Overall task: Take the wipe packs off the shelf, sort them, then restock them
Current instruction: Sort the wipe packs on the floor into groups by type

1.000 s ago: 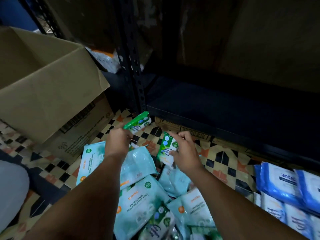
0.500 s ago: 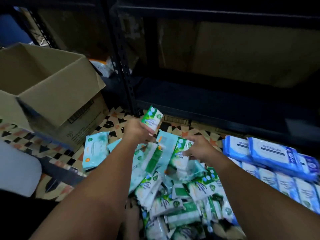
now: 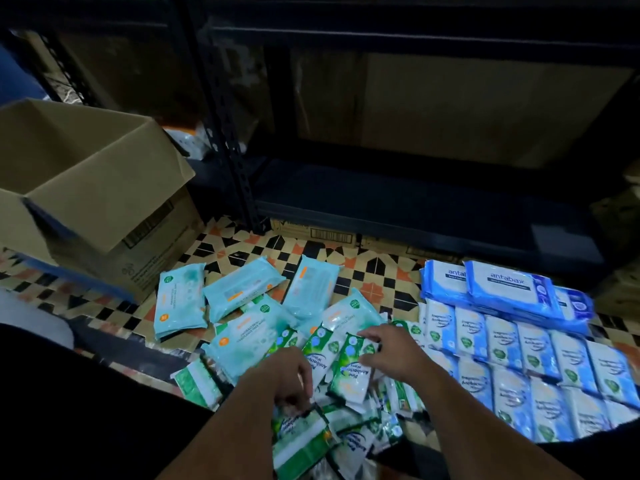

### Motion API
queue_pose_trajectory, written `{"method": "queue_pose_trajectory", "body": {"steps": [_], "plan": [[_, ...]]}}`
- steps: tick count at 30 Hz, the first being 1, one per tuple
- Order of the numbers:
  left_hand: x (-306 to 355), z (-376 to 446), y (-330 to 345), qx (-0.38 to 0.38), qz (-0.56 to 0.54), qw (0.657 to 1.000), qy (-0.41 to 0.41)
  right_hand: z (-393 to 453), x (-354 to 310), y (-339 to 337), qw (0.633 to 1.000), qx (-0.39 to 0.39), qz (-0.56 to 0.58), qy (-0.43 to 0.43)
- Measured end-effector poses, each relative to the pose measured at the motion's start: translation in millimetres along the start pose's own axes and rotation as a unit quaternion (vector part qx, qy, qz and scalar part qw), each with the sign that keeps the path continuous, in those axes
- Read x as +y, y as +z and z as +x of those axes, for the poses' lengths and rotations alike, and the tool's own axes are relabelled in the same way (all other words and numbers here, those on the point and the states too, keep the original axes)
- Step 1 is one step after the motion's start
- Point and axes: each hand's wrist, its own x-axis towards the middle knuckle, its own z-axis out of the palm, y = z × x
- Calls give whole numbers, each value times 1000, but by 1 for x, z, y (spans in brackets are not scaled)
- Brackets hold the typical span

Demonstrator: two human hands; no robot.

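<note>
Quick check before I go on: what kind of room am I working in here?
Probably a shop stockroom or storage area. Dark slotted-steel shelving stands over a patterned tile floor, an open cardboard carton sits beside it, and retail wipe packs, such as blue antabax packs, lie sorted in groups on the floor.

Counting my sort: teal packs (image 3: 180, 299) six showing; two big blue antabax packs (image 3: 509, 284); small blue packs (image 3: 502, 337) about a dozen; green packs (image 3: 349, 370) heaped, uncountable; one cardboard box (image 3: 97, 188).
</note>
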Motion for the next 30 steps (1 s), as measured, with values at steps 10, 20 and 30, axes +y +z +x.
{"method": "queue_pose_trajectory", "body": {"steps": [10,20,30], "plan": [[56,36,-80,-45,84,990,-100,48,4,-2,984,132,-102,-61],[24,141,-101,261,3,964,-40,102,-20,-23,928,-149,-323,-113],[34,207,-113,203,-17,973,-108,138,0,-7,933,-149,-302,-131]]}}
